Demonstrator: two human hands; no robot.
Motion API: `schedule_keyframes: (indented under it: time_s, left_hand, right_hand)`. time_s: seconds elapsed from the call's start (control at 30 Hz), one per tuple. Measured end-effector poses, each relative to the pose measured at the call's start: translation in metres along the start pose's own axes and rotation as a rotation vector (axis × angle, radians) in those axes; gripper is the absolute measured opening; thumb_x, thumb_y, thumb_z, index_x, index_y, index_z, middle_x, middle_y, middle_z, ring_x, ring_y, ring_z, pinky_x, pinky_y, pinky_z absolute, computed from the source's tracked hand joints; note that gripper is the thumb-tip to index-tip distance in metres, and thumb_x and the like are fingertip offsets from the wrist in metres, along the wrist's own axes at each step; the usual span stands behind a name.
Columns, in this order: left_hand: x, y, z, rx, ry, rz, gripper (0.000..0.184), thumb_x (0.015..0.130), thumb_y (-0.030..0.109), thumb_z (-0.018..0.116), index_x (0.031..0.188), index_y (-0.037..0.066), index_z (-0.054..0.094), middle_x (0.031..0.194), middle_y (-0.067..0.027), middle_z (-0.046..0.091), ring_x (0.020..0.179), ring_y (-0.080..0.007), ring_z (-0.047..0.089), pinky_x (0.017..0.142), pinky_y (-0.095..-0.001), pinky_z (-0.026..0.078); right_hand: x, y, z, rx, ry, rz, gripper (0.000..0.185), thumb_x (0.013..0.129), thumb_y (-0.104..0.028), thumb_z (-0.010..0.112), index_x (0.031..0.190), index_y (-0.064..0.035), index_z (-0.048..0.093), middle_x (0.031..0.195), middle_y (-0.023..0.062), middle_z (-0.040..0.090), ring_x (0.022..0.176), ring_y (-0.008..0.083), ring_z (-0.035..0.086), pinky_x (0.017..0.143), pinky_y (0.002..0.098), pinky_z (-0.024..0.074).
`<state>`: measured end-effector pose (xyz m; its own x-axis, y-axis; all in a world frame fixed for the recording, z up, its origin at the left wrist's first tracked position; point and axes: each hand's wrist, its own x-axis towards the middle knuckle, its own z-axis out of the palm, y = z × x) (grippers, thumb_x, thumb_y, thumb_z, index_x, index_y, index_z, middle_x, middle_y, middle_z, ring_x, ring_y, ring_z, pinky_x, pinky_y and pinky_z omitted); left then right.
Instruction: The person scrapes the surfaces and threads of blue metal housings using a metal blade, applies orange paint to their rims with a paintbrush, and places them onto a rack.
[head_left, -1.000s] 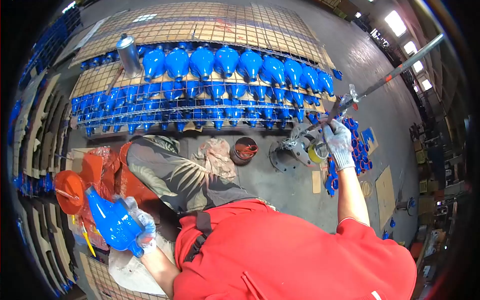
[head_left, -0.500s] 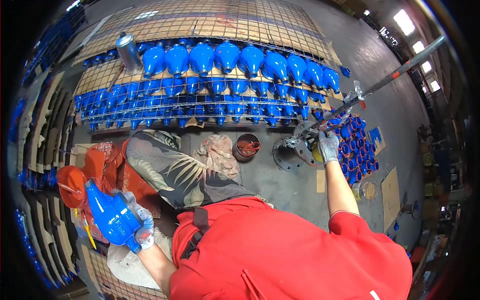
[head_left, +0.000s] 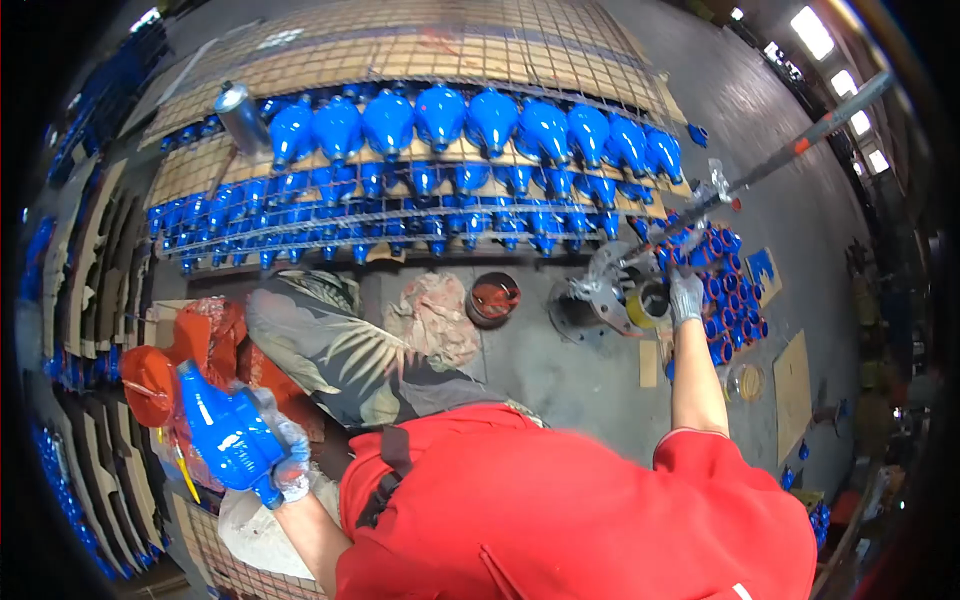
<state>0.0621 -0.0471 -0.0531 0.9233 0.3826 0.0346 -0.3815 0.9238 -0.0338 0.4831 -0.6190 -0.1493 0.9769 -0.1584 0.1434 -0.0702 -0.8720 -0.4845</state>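
My left hand (head_left: 287, 450), in a pale stained glove, grips a glossy blue bottle-shaped metal casting (head_left: 232, 435) from its dark-rimmed side. The casting is tilted, its narrow neck toward the upper left, beside a red container (head_left: 150, 385). My right hand (head_left: 687, 297), also gloved, is stretched forward at the right, next to a yellow can (head_left: 648, 302) and the edge of a pile of small blue parts with red rims (head_left: 725, 285). Its fingers look extended and I see nothing held; the tips are partly blurred.
Rows of blue castings (head_left: 440, 118) stand on a wire-mesh rack (head_left: 400, 65), with a spray can (head_left: 240, 118) at its left. A red-stained pot (head_left: 493, 300) and rag (head_left: 437, 318) lie ahead. A metal bar (head_left: 780, 160) slants above a flanged stand (head_left: 578, 312).
My right hand has moved right, from the bar's lower end to beside the blue pile, uncovering the yellow can. The left hand still holds the casting, nearly unmoved. The view has shifted slightly.
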Motion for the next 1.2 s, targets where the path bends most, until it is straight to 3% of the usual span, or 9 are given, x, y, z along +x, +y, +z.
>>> schedule_keyframes:
  time_s: [0.37,0.6,0.67,0.87,0.93,0.97,1.1,1.17,1.2]
  left_hand:
    - [0.008,-0.016,0.013,0.556,-0.089,0.082,0.047,0.089,0.035,0.055,0.129,0.009,0.05,0.099,-0.0052,0.054,0.084,-0.0225,0.055,0.076,-0.0431,0.046]
    - [0.002,-0.017,0.015,0.881,-0.046,0.152,0.045,0.089,0.036,0.055,0.126,0.01,0.052,0.096,-0.0046,0.055,0.082,-0.0217,0.056,0.075,-0.0423,0.047]
    - [-0.001,-0.017,0.015,0.972,-0.013,0.178,0.044,0.089,0.036,0.055,0.125,0.01,0.053,0.095,-0.0044,0.055,0.082,-0.0215,0.056,0.074,-0.042,0.047]
    - [0.006,-0.019,0.021,1.239,0.088,0.207,0.042,0.089,0.036,0.055,0.123,0.011,0.054,0.093,-0.0039,0.056,0.081,-0.0209,0.056,0.073,-0.0413,0.047]
    - [-0.001,-0.016,0.019,1.318,0.132,0.208,0.042,0.089,0.036,0.055,0.123,0.011,0.055,0.092,-0.0037,0.056,0.08,-0.0206,0.056,0.073,-0.0411,0.047]
    - [-0.004,-0.014,0.018,1.358,0.154,0.208,0.041,0.089,0.036,0.055,0.122,0.011,0.055,0.091,-0.0036,0.056,0.08,-0.0205,0.057,0.073,-0.041,0.047]
    - [-0.006,-0.01,0.019,1.529,0.244,0.202,0.04,0.089,0.036,0.054,0.121,0.012,0.056,0.09,-0.0032,0.056,0.079,-0.0201,0.057,0.072,-0.0405,0.047]
    - [-0.009,-0.007,0.02,1.619,0.293,0.205,0.039,0.089,0.036,0.054,0.12,0.012,0.056,0.089,-0.0031,0.057,0.079,-0.0199,0.057,0.071,-0.0403,0.047]
    - [-0.007,-0.004,0.022,1.662,0.319,0.205,0.039,0.089,0.036,0.054,0.12,0.012,0.057,0.088,-0.003,0.057,0.079,-0.0198,0.057,0.071,-0.0402,0.047]
  right_hand:
    - [0.03,-0.011,0.049,-0.242,-0.225,-0.172,0.027,0.085,-0.024,0.051,0.092,-0.0026,0.067,0.09,0.0219,0.067,0.093,0.036,0.064,0.076,0.045,0.0481]
    - [0.028,-0.025,0.04,0.09,-0.433,-0.142,0.024,0.083,-0.015,0.06,0.1,0.0014,0.064,0.087,0.0118,0.069,0.074,0.0222,0.066,0.065,0.0317,0.0507]
    - [-0.002,-0.056,0.016,0.578,-0.512,0.176,0.025,0.083,-0.015,0.064,0.101,0.0023,0.063,0.083,0.0108,0.067,0.071,0.0165,0.063,0.06,0.028,0.0482]
    - [-0.041,-0.094,-0.047,-0.354,-0.595,0.234,0.025,0.08,-0.023,0.066,0.092,-0.0006,0.069,0.074,0.0094,0.067,0.064,0.0167,0.062,0.059,0.0293,0.0476]
    - [-0.08,-0.152,-0.078,-0.032,-0.787,0.2,0.023,0.076,-0.02,0.066,0.087,0.0,0.07,0.07,0.0104,0.066,0.062,0.0197,0.062,0.058,0.0321,0.0483]
    - [-0.089,-0.165,-0.072,-0.073,-0.818,-0.111,0.033,0.076,-0.027,0.066,0.094,0.0001,0.07,0.064,0.0095,0.064,0.052,0.0176,0.062,0.053,0.0316,0.0502]
    - [-0.157,-0.307,-0.061,0.238,-0.997,-0.601,0.035,0.086,-0.026,0.059,0.11,-0.0018,0.067,0.104,0.0131,0.069,0.095,0.0175,0.063,0.082,0.0299,0.0496]
    - [-0.2,-0.385,-0.058,0.359,-1.29,-0.354,0.037,0.087,-0.024,0.059,0.117,-0.0021,0.064,0.108,0.0125,0.067,0.095,0.0167,0.063,0.083,0.0293,0.0493]
    - [-0.216,-0.407,-0.038,0.447,-1.267,-0.697,0.035,0.088,-0.023,0.059,0.117,-0.0022,0.063,0.103,0.0125,0.068,0.089,0.0166,0.063,0.082,0.0289,0.0492]
